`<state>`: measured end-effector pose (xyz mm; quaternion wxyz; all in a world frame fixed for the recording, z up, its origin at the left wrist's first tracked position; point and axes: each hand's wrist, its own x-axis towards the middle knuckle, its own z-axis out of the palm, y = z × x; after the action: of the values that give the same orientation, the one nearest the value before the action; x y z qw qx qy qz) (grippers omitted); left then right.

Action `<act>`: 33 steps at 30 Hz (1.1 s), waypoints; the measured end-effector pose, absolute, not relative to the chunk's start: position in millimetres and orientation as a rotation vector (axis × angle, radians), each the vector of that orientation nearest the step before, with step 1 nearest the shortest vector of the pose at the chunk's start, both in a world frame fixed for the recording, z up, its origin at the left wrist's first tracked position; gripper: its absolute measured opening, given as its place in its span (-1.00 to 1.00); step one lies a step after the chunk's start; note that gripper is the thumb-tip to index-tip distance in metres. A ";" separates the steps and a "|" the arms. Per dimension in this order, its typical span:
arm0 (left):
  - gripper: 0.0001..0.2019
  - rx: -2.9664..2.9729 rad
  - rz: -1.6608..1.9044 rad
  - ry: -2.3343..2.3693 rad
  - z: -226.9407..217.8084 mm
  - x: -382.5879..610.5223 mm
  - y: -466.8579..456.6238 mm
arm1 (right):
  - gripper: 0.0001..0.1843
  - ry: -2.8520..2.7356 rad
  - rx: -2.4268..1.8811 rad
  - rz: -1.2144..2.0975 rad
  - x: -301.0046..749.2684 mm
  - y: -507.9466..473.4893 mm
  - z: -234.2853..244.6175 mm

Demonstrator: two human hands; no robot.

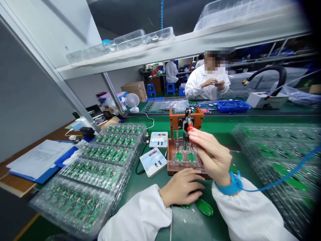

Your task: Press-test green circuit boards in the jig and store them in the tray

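My right hand (212, 155) is closed around the red handle (190, 128) of a toggle clamp, which is fixed to an orange-brown test fixture (174, 125). A blue wrist strap (231, 186) circles that wrist. Two small green circuit boards lie side by side under the clear plate of the fixture, the left board (179, 156) and the right board (191, 157). In front of the fixture base my left hand (184, 187) rests palm down, fingers stretched and slightly apart. Just below its fingers a green board (204, 207) lies on the green mat, and another is partly hidden.
Clear trays of green boards (105, 160) stand at left, with more stacked trays (278, 160) at right. Two meters with red digits (152, 161) sit beside the fixture. A shelf (155, 50) crosses overhead. A co-worker in white (208, 82) sits across the bench.
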<state>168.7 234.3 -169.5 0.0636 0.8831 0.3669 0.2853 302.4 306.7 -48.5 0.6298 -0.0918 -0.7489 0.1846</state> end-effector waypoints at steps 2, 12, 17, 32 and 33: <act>-0.79 2.642 0.835 1.083 -168.2 168.5 235.0 | -0.49 -1.721 -0.192 0.463 303.7 308.3 -49.4; -0.74 1.852 1.199 1.014 -113.0 138.2 229.3 | -0.51 -1.645 -0.155 0.651 300.0 308.1 -52.3; -0.81 1.977 1.120 1.787 -88.6 66.3 261.5 | -0.49 -1.658 -0.143 0.658 300.0 310.6 -53.7; 0.23 1.872 -0.538 2.006 -95.4 28.2 311.5 | -0.53 -1.648 -0.119 0.688 299.7 310.4 -51.8; 0.23 1.869 -0.555 2.004 -95.6 28.7 312.4 | -0.53 -1.646 -0.118 0.688 299.7 310.2 -51.6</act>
<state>28.7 312.4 -95.6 0.1716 0.6586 0.7061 -0.1956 299.7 310.2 -51.6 0.6263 -0.0514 -0.7176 0.3002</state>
